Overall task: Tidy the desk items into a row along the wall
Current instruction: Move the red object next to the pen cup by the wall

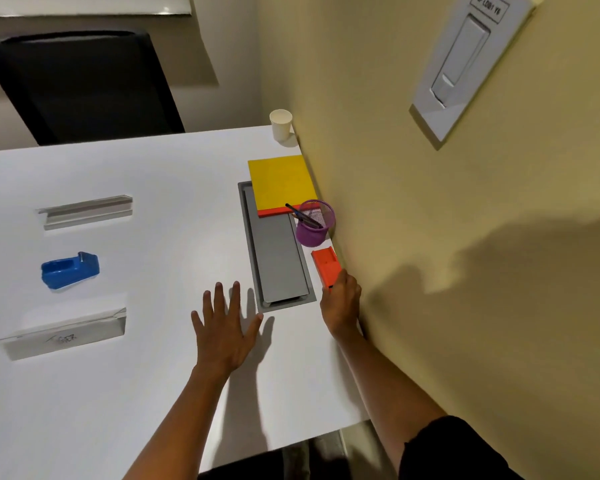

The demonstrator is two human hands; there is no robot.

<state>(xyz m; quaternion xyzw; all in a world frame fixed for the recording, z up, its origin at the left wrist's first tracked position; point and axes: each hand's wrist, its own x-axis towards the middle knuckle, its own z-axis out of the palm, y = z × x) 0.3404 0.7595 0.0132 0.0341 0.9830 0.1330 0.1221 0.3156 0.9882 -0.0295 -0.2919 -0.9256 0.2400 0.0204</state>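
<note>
**Row along the wall half built**

At centre right of the frame the orange stapler [326, 266] lies against the wall, the right hand [340, 303] curled round its near end. Above it stand the purple pen cup [315, 223], yellow notepad [281, 183] and paper cup [280, 125]. The blue tape dispenser [70, 270] at left remains, well apart. The left hand [224, 332] hovers flat, fingers spread, over the desk [153, 393], holding nothing.
</note>
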